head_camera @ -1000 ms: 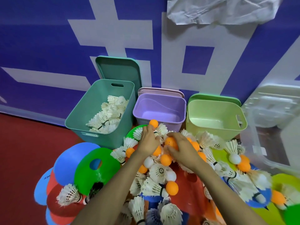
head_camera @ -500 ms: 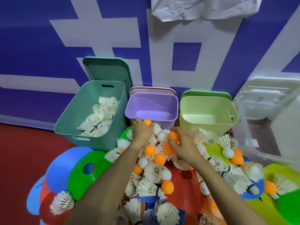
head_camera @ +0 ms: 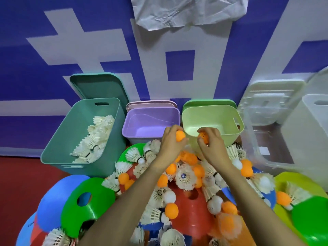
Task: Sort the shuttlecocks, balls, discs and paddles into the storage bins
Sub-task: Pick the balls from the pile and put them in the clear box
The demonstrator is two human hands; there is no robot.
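Note:
My left hand (head_camera: 171, 142) grips an orange ball (head_camera: 180, 135) at the near right corner of the purple bin (head_camera: 140, 121). My right hand (head_camera: 212, 141) holds another orange ball (head_camera: 203, 136) over the near rim of the light green bin (head_camera: 230, 116). Both bins look bare inside. The teal bin (head_camera: 71, 135) at the left holds several white shuttlecocks (head_camera: 94, 139). Below my hands lies a pile of shuttlecocks (head_camera: 185, 176), orange balls (head_camera: 171, 210) and white balls (head_camera: 169, 196) on coloured discs (head_camera: 88, 205).
Lids lean on the blue and white wall behind the bins. A clear plastic bin (head_camera: 266, 142) and a white container (head_camera: 310, 121) stand at the right. Red floor (head_camera: 17, 174) shows at the left. Crumpled paper (head_camera: 188, 11) hangs on the wall above.
Both hands have lifted from the pile, each with an orange ball, and moved forward to the purple and green bins. The view has come closer to the bins.

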